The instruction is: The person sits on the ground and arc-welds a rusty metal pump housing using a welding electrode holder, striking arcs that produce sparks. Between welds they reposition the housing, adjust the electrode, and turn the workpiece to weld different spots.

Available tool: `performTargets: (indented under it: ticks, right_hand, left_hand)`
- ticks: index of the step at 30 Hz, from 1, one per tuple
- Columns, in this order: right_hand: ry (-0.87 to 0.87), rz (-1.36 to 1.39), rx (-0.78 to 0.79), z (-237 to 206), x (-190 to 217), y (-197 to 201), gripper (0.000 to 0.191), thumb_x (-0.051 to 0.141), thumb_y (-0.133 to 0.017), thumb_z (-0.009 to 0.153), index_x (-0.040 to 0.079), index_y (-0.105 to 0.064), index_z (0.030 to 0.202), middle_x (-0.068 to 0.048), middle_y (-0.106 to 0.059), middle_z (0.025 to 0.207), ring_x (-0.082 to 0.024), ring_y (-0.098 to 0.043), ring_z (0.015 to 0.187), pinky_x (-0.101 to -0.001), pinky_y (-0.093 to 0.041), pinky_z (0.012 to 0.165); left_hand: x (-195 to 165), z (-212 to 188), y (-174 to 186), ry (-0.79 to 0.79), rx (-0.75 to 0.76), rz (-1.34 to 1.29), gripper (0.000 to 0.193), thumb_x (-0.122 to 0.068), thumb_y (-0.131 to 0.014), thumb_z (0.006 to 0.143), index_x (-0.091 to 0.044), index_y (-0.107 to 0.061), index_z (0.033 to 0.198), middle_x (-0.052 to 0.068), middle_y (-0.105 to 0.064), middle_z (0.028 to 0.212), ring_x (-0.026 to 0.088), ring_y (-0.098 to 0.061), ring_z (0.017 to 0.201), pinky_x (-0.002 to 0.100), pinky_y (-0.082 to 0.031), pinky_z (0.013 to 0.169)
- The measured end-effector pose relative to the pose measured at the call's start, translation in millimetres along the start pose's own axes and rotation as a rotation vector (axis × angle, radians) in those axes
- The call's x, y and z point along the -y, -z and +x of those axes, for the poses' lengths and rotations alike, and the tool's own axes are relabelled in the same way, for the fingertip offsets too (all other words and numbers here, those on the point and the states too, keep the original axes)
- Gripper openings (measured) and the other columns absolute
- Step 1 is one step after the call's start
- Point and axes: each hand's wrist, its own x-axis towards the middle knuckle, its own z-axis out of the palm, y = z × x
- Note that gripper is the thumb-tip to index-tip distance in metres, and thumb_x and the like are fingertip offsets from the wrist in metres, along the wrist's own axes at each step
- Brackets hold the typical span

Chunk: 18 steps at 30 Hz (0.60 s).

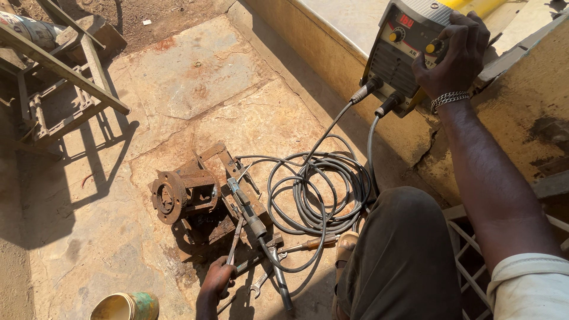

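Note:
My right hand (453, 53) reaches up to a grey and yellow welding machine (403, 47) on a ledge, its fingers closed on a yellow knob on the front panel. A metal bracelet circles that wrist. My left hand (216, 278) is low on the stone floor, gripping the end of a thin metal rod (235, 237) that points toward a rusty flanged metal part (184, 192). Two grey cables (314, 189) run from the machine's sockets and lie coiled on the floor. An electrode holder (249, 213) rests across the rusty part.
A spanner (261, 284) and a wooden-handled tool (314, 243) lie by my knee (403, 237). A rusty metal frame (59, 89) stands at the upper left. The rim of a tin can (124, 307) shows at the bottom. A metal grate (468, 249) sits to the right.

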Motion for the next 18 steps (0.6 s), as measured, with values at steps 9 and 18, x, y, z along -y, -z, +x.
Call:
performTargets:
  ticks: [9,18]
  right_hand:
    - [0.002,0.006,0.002,-4.1,-4.4,-4.9,0.049,0.01,-0.077,0.08,0.014,-0.049,0.121,-0.01,-0.056,0.145,-0.033,-0.044,0.146,-0.0514,-0.043,0.127]
    - [-0.076,0.072,0.131,12.1,13.5,20.4,0.039,0.011,-0.074,0.085,0.006,-0.049,0.116,-0.013,-0.055,0.129,-0.034,-0.05,0.136,-0.0484,-0.047,0.111]
  left_hand:
    - [-0.1,-5.6,7.7,-0.037,0.077,-0.106,0.054,-0.011,-0.067,0.077,0.002,-0.061,0.129,0.013,-0.061,0.087,0.02,-0.057,0.068,0.035,-0.046,0.056]
    - [-11.6,-37.0,13.8,-0.137,0.077,-0.106,0.046,-0.02,-0.068,0.078,-0.002,-0.066,0.121,0.012,-0.065,0.084,0.018,-0.059,0.063,0.035,-0.045,0.052]
